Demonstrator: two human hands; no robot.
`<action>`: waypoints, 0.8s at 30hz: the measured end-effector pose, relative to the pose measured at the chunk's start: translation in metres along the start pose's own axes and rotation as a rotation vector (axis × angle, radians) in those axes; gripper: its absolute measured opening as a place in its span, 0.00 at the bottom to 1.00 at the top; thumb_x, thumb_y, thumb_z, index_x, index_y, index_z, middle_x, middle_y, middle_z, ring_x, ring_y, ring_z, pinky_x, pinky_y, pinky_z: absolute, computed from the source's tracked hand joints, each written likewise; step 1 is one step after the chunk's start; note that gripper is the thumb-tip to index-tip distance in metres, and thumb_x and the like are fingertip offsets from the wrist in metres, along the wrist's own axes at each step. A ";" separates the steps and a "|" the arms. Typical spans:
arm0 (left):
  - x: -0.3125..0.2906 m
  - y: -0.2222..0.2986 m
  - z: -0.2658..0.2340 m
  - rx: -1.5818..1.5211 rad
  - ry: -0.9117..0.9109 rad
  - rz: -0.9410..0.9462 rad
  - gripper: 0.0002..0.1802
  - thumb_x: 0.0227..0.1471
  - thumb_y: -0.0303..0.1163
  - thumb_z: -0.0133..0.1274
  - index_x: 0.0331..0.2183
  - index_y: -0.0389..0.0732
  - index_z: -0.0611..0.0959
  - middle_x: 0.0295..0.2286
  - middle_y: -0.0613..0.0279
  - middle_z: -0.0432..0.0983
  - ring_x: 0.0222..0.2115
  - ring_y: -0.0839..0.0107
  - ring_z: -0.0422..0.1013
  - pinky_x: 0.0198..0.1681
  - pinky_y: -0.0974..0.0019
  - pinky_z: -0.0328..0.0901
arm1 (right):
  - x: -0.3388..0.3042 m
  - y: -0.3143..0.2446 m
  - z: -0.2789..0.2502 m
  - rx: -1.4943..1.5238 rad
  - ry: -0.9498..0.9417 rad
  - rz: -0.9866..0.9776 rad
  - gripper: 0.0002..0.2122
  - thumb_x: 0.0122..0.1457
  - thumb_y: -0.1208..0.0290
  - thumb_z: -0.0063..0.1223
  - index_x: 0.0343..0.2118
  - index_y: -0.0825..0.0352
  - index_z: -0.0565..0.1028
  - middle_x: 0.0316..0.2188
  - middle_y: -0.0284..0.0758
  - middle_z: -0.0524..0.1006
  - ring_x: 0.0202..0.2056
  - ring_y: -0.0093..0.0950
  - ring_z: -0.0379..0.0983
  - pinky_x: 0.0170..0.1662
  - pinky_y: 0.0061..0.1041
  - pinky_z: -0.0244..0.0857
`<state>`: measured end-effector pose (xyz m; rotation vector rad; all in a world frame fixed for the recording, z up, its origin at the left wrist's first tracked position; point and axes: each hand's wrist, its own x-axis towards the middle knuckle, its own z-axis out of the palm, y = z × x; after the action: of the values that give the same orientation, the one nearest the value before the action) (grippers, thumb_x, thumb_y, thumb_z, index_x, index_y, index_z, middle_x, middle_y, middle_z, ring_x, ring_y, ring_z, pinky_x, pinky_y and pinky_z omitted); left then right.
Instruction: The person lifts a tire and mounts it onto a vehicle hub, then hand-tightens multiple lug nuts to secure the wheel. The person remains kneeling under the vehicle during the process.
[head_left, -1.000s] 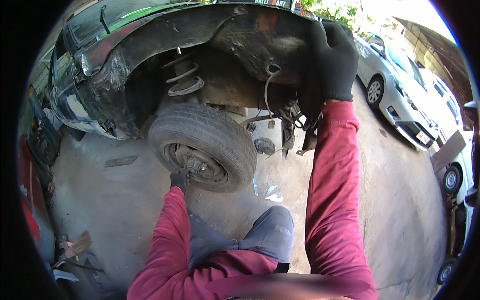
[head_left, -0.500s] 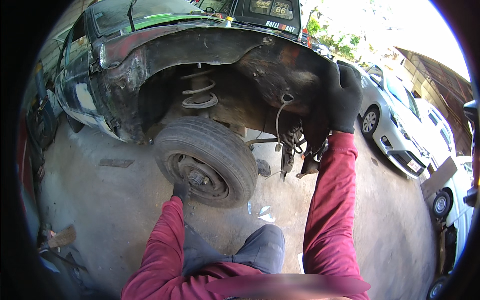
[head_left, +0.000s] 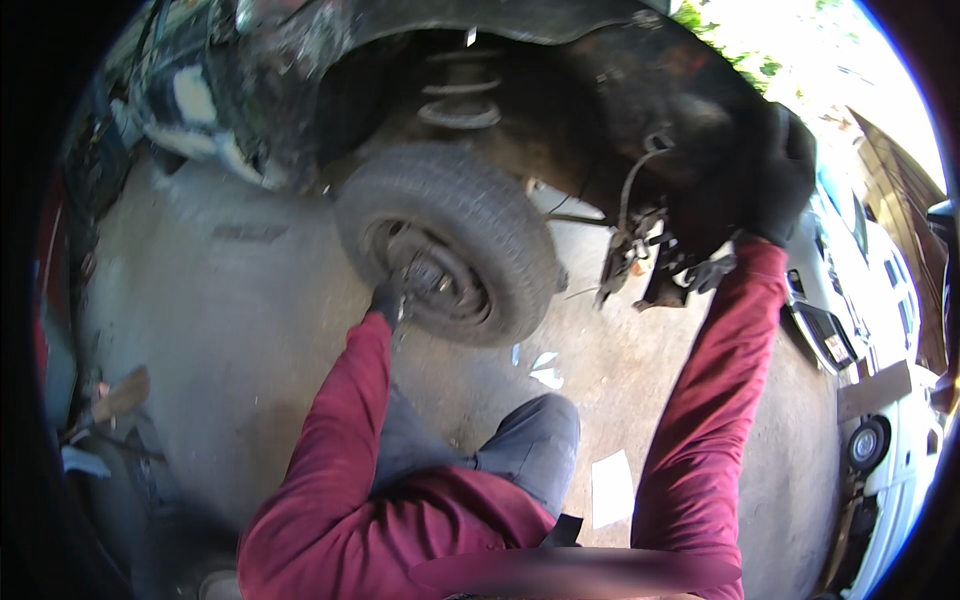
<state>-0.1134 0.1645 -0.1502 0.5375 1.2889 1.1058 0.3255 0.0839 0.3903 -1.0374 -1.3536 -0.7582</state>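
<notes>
A worn tyre on a steel wheel (head_left: 450,240) sits under the open wheel arch of a dark, stripped car body (head_left: 560,60), turned outward. At the lower left of the wheel's hub, my left hand (head_left: 385,301), in a dark glove, is closed. Something thin and pale shows beside its fingers, too blurred to name. My right hand (head_left: 787,175), also dark-gloved, is wrapped over the front edge of the body panel, arm stretched out. Above the tyre stands a coil spring (head_left: 459,108). A pale cable (head_left: 630,190) hangs from a hole in the inner panel.
Dark metal parts (head_left: 625,265) hang below the car's front. White scraps (head_left: 546,370) and a white sheet (head_left: 612,490) lie on the concrete. At left are a flat strip (head_left: 250,232) and a brush (head_left: 122,395). Silver (head_left: 825,310) and white (head_left: 900,480) cars stand at right.
My view has tipped downward, so the car and wheel sit higher in the picture. The white sheet shows more fully. Both hands keep their places, the left by the hub and the right on the panel.
</notes>
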 end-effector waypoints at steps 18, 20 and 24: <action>-0.025 0.004 -0.003 0.075 0.064 0.177 0.24 0.61 0.56 0.58 0.28 0.44 0.83 0.20 0.68 0.74 0.16 0.75 0.69 0.20 0.66 0.66 | -0.004 -0.004 0.000 0.064 -0.077 0.173 0.17 0.70 0.58 0.58 0.51 0.67 0.84 0.45 0.33 0.86 0.45 0.23 0.81 0.52 0.24 0.71; -0.023 0.004 -0.006 0.113 0.049 0.214 0.23 0.62 0.54 0.58 0.31 0.43 0.85 0.21 0.68 0.75 0.18 0.75 0.70 0.22 0.66 0.67 | -0.004 -0.005 0.000 0.098 -0.079 0.167 0.17 0.70 0.58 0.58 0.52 0.66 0.83 0.46 0.33 0.86 0.46 0.23 0.81 0.53 0.24 0.70; -0.017 0.001 -0.011 0.218 0.066 0.309 0.17 0.60 0.45 0.61 0.32 0.40 0.85 0.22 0.66 0.77 0.20 0.75 0.72 0.25 0.65 0.67 | -0.005 -0.006 0.001 0.105 -0.034 0.130 0.17 0.67 0.57 0.61 0.45 0.68 0.85 0.40 0.33 0.87 0.42 0.25 0.81 0.50 0.27 0.71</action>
<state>-0.1222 0.1477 -0.1440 0.8925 1.4250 1.2514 0.3190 0.0821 0.3864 -1.0477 -1.3267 -0.5690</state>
